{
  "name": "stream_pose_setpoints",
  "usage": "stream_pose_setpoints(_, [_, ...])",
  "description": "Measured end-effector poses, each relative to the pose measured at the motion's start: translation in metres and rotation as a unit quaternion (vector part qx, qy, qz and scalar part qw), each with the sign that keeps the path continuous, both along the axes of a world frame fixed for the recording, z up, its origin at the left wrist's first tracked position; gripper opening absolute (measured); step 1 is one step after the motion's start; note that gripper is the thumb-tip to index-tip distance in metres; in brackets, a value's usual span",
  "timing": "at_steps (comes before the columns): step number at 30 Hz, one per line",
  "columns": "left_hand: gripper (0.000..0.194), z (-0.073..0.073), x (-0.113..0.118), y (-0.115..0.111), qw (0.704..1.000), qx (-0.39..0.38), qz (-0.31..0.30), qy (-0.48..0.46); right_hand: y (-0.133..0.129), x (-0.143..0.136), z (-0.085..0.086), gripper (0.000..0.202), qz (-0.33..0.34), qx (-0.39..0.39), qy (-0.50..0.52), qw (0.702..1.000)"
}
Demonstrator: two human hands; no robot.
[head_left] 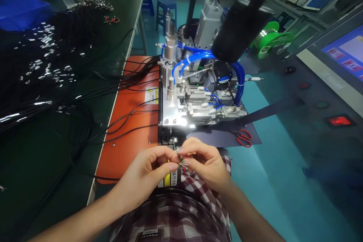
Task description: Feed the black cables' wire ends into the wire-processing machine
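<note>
The left hand [154,163] pinched the wires [183,165], which fanned toward the right hand [208,162], whose grip I couldn't tell.

cables [66,58] on bench [121,9], left | machine [198,111], centre | scissors [241,136], front right | spool [268,41], rear right

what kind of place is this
Likely a cable-assembly workshop: black cables with shiny ends are heaped on a bench, beside a metal machine with blue tubes and a green spool.
</note>
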State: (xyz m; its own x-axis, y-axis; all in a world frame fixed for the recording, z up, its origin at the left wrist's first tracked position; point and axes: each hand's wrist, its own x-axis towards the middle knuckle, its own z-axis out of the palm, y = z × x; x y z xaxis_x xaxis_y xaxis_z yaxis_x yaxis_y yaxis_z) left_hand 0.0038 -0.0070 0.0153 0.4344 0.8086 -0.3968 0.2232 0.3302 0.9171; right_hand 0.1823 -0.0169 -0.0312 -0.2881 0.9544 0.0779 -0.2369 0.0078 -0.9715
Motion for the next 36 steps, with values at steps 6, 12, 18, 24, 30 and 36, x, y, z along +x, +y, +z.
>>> stream_pose_setpoints(6, [0.012, 0.0, -0.004, 0.005, 0.998, -0.037, -0.045, -0.035, 0.006, 0.008, 0.004, 0.008, 0.042, 0.027, -0.033, 0.998])
stream_pose_setpoints(12, [0.011, -0.006, -0.008, 0.007, 0.984, -0.129, -0.066, -0.106, 0.002, -0.001, -0.003, 0.01, -0.021, 0.029, -0.035, 0.999])
stream_pose_setpoints(18, [0.016, -0.017, -0.004, 0.003, 0.975, -0.145, 0.02, -0.167, -0.011, -0.025, -0.014, 0.013, -0.12, -0.081, 0.062, 0.988])
stream_pose_setpoints(24, [0.017, -0.018, -0.001, 0.001, 0.971, -0.158, 0.057, -0.168, -0.016, -0.029, -0.004, 0.009, -0.158, -0.08, -0.006, 0.984])
stream_pose_setpoints(30, [0.019, -0.019, -0.005, 0.002, 0.975, -0.151, 0.047, -0.155, -0.007, -0.005, 0.015, 0.004, -0.104, 0.095, -0.214, 0.967])
stream_pose_setpoints(36, [0.019, -0.02, -0.004, 0.002, 0.979, -0.138, 0.036, -0.148, 0.0, 0.003, 0.015, 0.015, -0.073, 0.309, -0.392, 0.864])
